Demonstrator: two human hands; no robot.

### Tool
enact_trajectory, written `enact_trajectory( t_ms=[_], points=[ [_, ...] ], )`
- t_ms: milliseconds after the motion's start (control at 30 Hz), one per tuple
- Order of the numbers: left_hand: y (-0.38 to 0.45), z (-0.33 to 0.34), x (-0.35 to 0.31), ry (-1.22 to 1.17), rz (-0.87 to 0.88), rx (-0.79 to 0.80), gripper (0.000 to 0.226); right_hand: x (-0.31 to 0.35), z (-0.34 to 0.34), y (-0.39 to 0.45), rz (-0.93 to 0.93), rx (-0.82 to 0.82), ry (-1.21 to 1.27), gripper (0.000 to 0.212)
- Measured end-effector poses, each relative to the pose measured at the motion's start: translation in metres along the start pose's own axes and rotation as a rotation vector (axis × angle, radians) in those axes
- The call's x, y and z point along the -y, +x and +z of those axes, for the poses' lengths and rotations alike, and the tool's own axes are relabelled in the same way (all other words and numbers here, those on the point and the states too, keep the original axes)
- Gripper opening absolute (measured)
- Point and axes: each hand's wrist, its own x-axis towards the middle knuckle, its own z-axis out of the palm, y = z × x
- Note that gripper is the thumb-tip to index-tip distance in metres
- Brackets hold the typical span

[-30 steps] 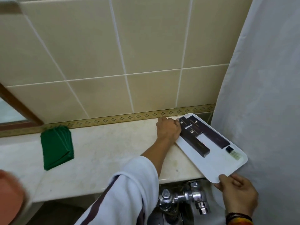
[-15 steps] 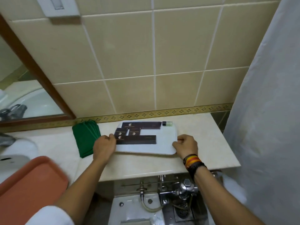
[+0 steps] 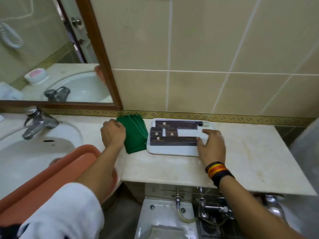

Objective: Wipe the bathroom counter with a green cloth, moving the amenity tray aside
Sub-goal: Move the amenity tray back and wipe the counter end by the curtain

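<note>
I am looking down at the pale desk [image 3: 172,168], taking the white tray [image 3: 174,151] as my landmark. It is lying flat near the tiled wall, carrying several dark boxes [image 3: 173,141] and one small bottle [image 3: 203,124] at its far right corner. My right hand [image 3: 211,145] is reaching in over the tray's right end, palm down, its fingers [image 3: 209,132] spreading loose and released, gripping nothing; I cannot tell whether they are touching the tray. A striped band [image 3: 217,170] is sitting on that wrist. Just left of the tray, touching its left edge, the green cloth [image 3: 137,135] is lying folded on the desk. My left hand [image 3: 113,134] is resting on the cloth's left side, knuckles up, fingers curling onto the fabric, the forearm stretching forward from a white sleeve [image 3: 65,214]. Further left of the tray, an orange bin [image 3: 43,183] is leaning against the sink [image 3: 22,152].
</note>
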Motion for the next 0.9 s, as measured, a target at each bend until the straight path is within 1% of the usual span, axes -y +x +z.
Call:
enact_trajectory(
  t_ms=[67,100,167,233,300,367,433,500,600,700,767,833,900],
  points=[
    [0.029,0.002,0.005,0.009,-0.073,0.046,0.042,0.05,0.026,-0.025,-0.26,0.126,0.095,0.027],
    [0.039,0.005,0.005,-0.001,-0.095,0.074,0.044,0.075,0.041,-0.036,-0.384,0.214,0.08,0.026],
    [0.052,0.016,0.003,-0.033,-0.119,0.13,0.048,0.117,0.075,-0.052,-0.587,0.363,-0.008,0.031],
    [0.059,0.026,0.004,-0.045,-0.131,0.154,0.049,0.145,0.104,-0.057,-0.669,0.47,-0.173,0.038],
    [0.066,0.034,0.008,-0.034,-0.146,0.147,0.046,0.159,0.124,-0.056,-0.656,0.511,-0.345,0.035],
    [0.072,0.037,0.012,-0.065,-0.173,0.144,0.043,0.164,0.135,-0.053,-0.629,0.491,-0.411,0.028],
    [0.076,0.037,0.018,-0.17,-0.193,0.158,0.036,0.166,0.142,-0.052,-0.626,0.457,-0.398,0.03],
    [0.074,0.033,0.021,-0.345,-0.179,0.187,0.029,0.165,0.142,-0.053,-0.627,0.442,-0.354,0.032],
    [0.057,0.015,0.019,-0.622,-0.131,0.265,0.032,0.159,0.135,-0.062,-0.642,0.417,-0.244,0.033],
    [0.038,-0.008,0.006,-0.805,-0.112,0.306,0.024,0.15,0.109,-0.08,-0.666,0.348,-0.09,0.04],
    [0.022,-0.018,-0.006,-0.902,-0.089,0.322,0.023,0.141,0.079,-0.09,-0.659,0.282,-0.007,0.043],
    [-0.002,-0.019,-0.026,-0.992,-0.068,0.391,0.016,0.122,0.042,-0.097,-0.641,0.203,0.028,0.041],
    [-0.039,-0.008,-0.053,-1.039,-0.038,0.503,0.008,0.092,0.003,-0.104,-0.609,0.148,0.0,0.04]
  ],
)
